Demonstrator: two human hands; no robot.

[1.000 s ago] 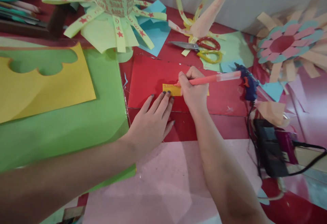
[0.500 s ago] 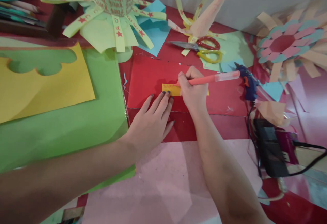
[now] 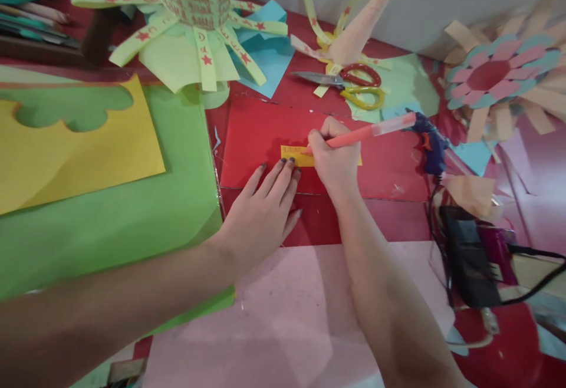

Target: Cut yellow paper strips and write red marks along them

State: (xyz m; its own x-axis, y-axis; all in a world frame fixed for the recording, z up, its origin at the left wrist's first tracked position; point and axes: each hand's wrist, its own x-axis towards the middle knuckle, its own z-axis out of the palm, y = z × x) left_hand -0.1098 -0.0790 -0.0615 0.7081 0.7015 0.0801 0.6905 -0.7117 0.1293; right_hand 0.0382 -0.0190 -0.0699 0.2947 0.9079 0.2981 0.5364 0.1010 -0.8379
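A small yellow paper strip [image 3: 287, 151] lies on a red sheet [image 3: 256, 125], with tiny handwritten characters along its left part. My left hand [image 3: 263, 211] rests flat, fingers spread, its fingertips on the strip's lower edge. Between the closed fingers of my right hand [image 3: 336, 161] is a salmon-coloured pen [image 3: 354, 136] with a clear end. The pen's tip touches the strip just past the writing. The right end of the strip shows from behind my right hand, which hides part of it.
Scissors [image 3: 360, 84] with red and yellow handles lie behind the red sheet. A blue glue gun [image 3: 433, 146] sits to the right, near a black device [image 3: 466, 258] with cables. Paper crafts [image 3: 206, 10] stand at the back; green sheets [image 3: 186, 199] spread leftward.
My right hand and the pen have shifted very slightly, the pen tip a little lower on the strip. My left hand stays in place.
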